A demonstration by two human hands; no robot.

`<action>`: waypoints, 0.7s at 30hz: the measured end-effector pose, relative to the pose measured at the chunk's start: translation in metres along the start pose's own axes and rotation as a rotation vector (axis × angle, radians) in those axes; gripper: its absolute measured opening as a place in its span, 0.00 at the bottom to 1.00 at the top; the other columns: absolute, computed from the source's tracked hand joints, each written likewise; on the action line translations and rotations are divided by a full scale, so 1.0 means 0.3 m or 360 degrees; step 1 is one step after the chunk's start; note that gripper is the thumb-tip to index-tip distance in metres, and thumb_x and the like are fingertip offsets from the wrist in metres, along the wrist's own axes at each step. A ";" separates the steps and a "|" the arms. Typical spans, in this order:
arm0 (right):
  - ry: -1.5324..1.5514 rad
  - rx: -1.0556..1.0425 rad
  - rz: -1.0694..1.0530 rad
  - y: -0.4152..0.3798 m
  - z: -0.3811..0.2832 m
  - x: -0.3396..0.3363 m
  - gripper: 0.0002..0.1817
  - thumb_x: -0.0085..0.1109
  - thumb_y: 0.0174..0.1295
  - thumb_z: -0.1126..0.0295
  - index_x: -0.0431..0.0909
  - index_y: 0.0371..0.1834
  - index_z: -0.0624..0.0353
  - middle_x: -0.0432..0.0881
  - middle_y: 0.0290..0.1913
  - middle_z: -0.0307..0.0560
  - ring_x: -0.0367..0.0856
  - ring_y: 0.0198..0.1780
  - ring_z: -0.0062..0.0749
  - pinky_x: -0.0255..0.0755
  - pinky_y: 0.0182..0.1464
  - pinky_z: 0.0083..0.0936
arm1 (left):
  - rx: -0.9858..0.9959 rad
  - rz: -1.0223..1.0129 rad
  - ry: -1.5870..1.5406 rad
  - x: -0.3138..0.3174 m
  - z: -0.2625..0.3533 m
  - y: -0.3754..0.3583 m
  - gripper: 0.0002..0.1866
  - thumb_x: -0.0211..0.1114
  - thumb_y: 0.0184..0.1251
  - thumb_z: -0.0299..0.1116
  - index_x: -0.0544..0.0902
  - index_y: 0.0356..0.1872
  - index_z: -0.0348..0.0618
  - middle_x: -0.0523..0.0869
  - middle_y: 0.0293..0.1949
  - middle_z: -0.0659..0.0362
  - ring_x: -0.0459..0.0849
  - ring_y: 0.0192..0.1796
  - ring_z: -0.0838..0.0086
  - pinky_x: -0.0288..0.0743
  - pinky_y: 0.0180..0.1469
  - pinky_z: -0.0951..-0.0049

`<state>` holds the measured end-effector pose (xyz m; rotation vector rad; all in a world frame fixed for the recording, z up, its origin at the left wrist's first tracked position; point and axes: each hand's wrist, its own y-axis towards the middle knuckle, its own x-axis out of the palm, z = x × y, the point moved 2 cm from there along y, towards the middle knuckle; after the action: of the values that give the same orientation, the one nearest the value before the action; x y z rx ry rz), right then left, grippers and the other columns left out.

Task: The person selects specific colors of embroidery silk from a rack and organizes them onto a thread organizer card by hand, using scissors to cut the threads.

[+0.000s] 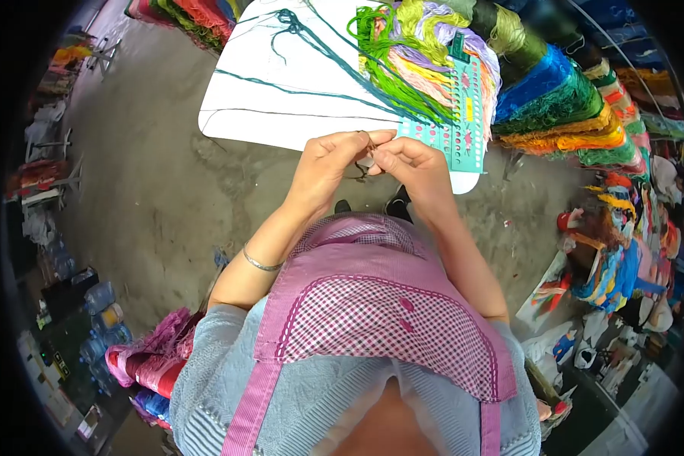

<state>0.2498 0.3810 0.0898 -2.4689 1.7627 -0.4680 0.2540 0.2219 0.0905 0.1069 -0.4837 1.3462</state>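
My left hand (pixel 325 166) is closed in a pinch on a thin dark thread (pixel 361 176), whose end curls below the fingers. Close beside it, my right hand (pixel 420 169) pinches too, with its fingertips at the same thread. Both hands are just off the near edge of a white tabletop (pixel 281 125). A turquoise card with rows of holes (pixel 475 140) lies behind my right hand, and strands are gathered at it. Long dark teal threads (pixel 334 57) stretch from the card across the tabletop. Green, yellow, lilac and peach yarn (pixel 425 45) is heaped at the card's far side.
Hanks of blue, green and orange yarn (pixel 570 99) hang at the right. More coloured bundles (pixel 623 273) stand farther along that side. Large plastic bottles (pixel 102 311) are on the left, near pink and red yarn (pixel 156 353). Concrete floor (pixel 159 167) surrounds the table.
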 end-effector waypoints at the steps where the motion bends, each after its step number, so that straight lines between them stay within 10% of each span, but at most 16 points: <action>1: 0.0002 -0.0001 0.0013 -0.004 0.001 -0.008 0.06 0.60 0.66 0.73 0.82 0.39 0.65 0.85 0.37 0.43 0.82 0.40 0.21 0.73 0.48 0.21 | -0.0016 0.0008 -0.0045 0.007 -0.005 0.005 0.16 0.53 0.74 0.33 0.83 0.45 0.29 0.84 0.54 0.47 0.82 0.54 0.69 0.71 0.63 0.67; 6: -0.0110 -0.0175 0.0220 -0.019 0.019 -0.048 0.04 0.59 0.65 0.76 0.82 0.35 0.65 0.85 0.37 0.44 0.81 0.42 0.22 0.73 0.49 0.22 | -0.0093 0.0016 -0.0096 0.033 -0.013 0.023 0.15 0.53 0.73 0.33 0.84 0.43 0.30 0.84 0.53 0.46 0.84 0.49 0.69 0.74 0.59 0.67; 10: 0.0034 -0.0553 0.0565 -0.035 0.059 -0.126 0.05 0.61 0.64 0.74 0.81 0.38 0.65 0.82 0.35 0.40 0.80 0.37 0.23 0.73 0.44 0.19 | -0.0358 0.0334 -0.0620 -0.046 -0.051 0.038 0.11 0.53 0.74 0.33 0.80 0.35 0.38 0.85 0.33 0.58 0.83 0.34 0.74 0.79 0.41 0.75; 13: 0.0899 -0.0454 0.0634 -0.139 0.094 -0.385 0.04 0.58 0.65 0.76 0.79 0.40 0.64 0.77 0.30 0.38 0.78 0.35 0.21 0.71 0.41 0.16 | -0.0117 0.0551 -0.0864 -0.320 -0.075 0.061 0.12 0.53 0.74 0.34 0.69 0.26 0.47 0.59 0.18 0.71 0.52 0.18 0.87 0.48 0.18 0.83; 17: -0.0482 -0.0333 0.1195 -0.142 0.032 -0.435 0.04 0.56 0.68 0.74 0.79 0.39 0.62 0.81 0.31 0.39 0.78 0.35 0.18 0.70 0.40 0.14 | -0.0108 0.0698 -0.0115 -0.242 -0.023 0.069 0.13 0.54 0.73 0.34 0.71 0.25 0.48 0.60 0.17 0.72 0.55 0.19 0.87 0.48 0.20 0.81; 21: -0.1138 -0.0667 0.0840 -0.012 0.087 -0.346 0.03 0.58 0.66 0.75 0.80 0.38 0.62 0.84 0.32 0.39 0.80 0.35 0.19 0.73 0.44 0.17 | -0.0326 0.0164 0.0096 -0.010 -0.095 0.164 0.13 0.57 0.72 0.37 0.83 0.32 0.43 0.74 0.21 0.70 0.61 0.19 0.88 0.52 0.20 0.82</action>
<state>0.2301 0.4760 0.0447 -1.8353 2.1446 0.7843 0.2145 0.2407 0.0541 -0.1289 -0.5793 1.3884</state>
